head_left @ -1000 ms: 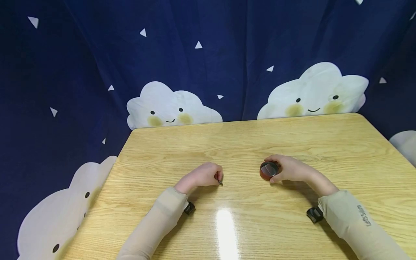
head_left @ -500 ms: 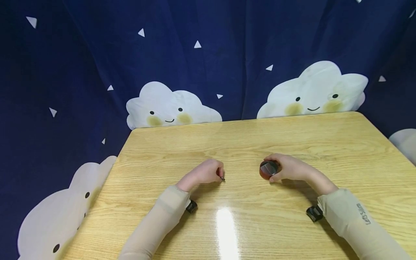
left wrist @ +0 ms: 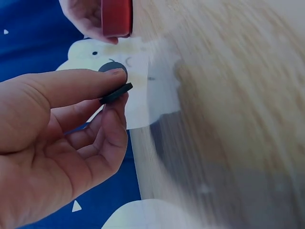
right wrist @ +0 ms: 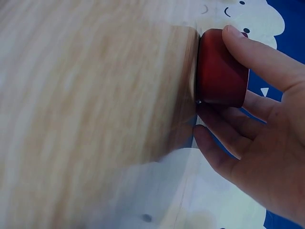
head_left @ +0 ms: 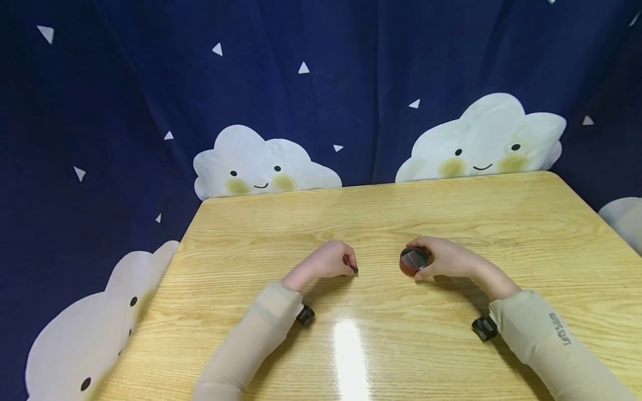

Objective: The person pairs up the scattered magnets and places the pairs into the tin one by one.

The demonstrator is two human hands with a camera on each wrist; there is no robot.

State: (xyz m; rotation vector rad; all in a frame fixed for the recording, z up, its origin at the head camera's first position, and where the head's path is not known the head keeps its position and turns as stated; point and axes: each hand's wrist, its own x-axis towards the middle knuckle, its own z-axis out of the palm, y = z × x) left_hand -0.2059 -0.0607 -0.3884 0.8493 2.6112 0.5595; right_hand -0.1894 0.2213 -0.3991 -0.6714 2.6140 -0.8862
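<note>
My left hand (head_left: 328, 259) pinches two small dark discs (left wrist: 116, 94) between thumb and fingertips, just left of the table's middle. In the left wrist view one disc shows edge-on under the thumb, while the other shows its rounded face behind the thumb tip. To the right, my right hand (head_left: 446, 259) grips a squat red round object (head_left: 413, 262) with a glossy dark top. Its red side (right wrist: 221, 69) is smooth in the right wrist view, with the thumb on one side and fingers curled underneath in that view. It sits upright on the table.
The wooden table (head_left: 281, 223) has a bright light reflection (head_left: 351, 356) near its front. Dark blue curtain (head_left: 311, 33) with white smiling clouds hangs along the back and left. Black wrist devices (head_left: 305, 315) sit under both sleeves.
My left hand has moved right and slightly away from me with the discs, closer to the red object. The right hand and the red object have stayed in place.
</note>
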